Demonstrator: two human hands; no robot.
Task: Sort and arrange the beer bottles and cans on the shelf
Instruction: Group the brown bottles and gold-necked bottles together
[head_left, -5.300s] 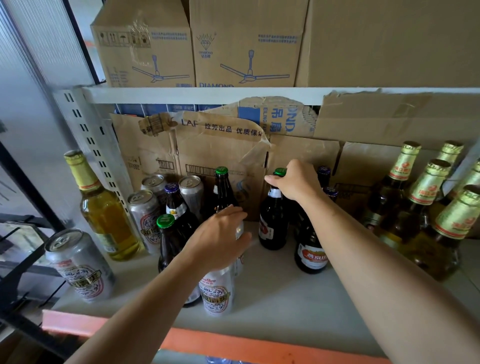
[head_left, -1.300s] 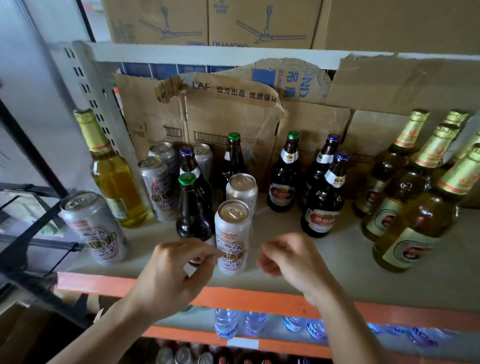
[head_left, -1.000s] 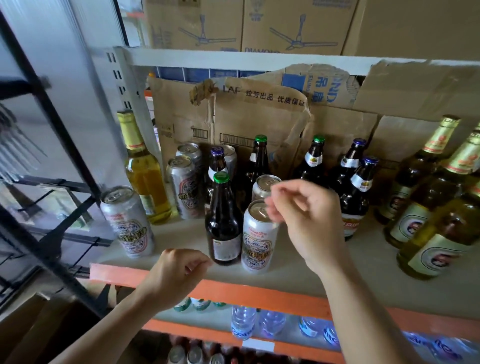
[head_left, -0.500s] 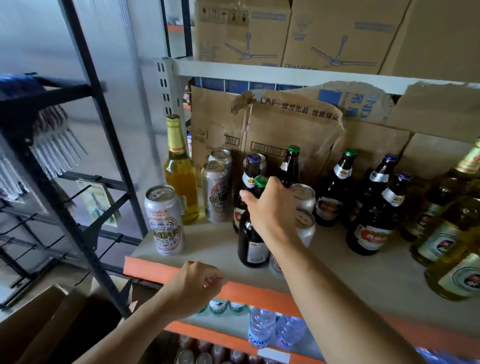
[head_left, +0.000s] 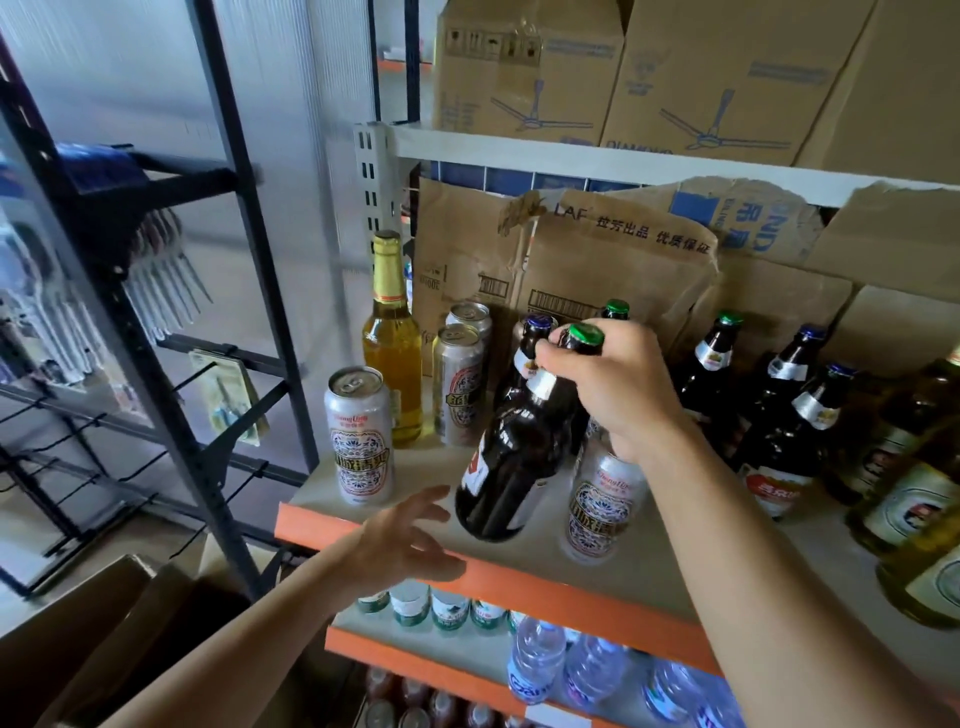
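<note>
Gripped the tilted green-capped brown bottle (head_left: 514, 457) by its neck in the right hand (head_left: 618, 395), left hand (head_left: 400, 545) splayed, holding nothing, at seven o'clock of it.

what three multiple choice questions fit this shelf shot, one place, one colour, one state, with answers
1. Relative to the tall yellow bottle, the front-left silver can stands
A. in front of it
B. behind it
C. on top of it
2. The cap of the dark bottle in the right hand is
A. blue
B. green
C. gold
3. That bottle is
A. upright on the shelf
B. lying flat
C. tilted, gripped at the neck
Answers: 1 A, the can sits nearer the shelf edge; 2 B, green shows above the fingers; 3 C, its base leans toward the left hand.
</note>
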